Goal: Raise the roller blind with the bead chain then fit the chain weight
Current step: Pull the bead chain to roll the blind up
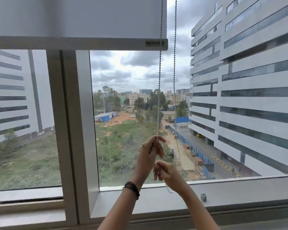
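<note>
Head view: the person is standing at a window and looking at both hands, which are up in front of the glass.
Left hand (150, 151): it is sitting higher than the right hand. Its fingers are closed around the bead chain (159, 90), pinching it at the top of the fist. I think it is holding there so it can pull the chain down.
Right hand (165, 173): it is sitting just under the left hand, a bit to the side. Its fingers are curled shut on the same strand of chain. I think it is waiting low so the two hands can take turns pulling.
Chain: the gripped strand is running straight up from the left hand, tight. The other strand (174, 63) is hanging free, beside the hands on the right. A short bit is dangling below the right hand.
Roller blind (80, 19): it is far above the hands. Its bottom bar (73, 43) is already high, so most of the glass is showing. It looks like the raising is well along.
Chain weight: a small grey piece (203, 197) is sitting on the window sill (239, 190), below the right hand and off to the right. It may be the weight or its holder; I cannot tell. Nothing is fitted on the chain yet.
Wrist bands (131, 188): dark bands are sitting on the left wrist, under the hand.
</note>
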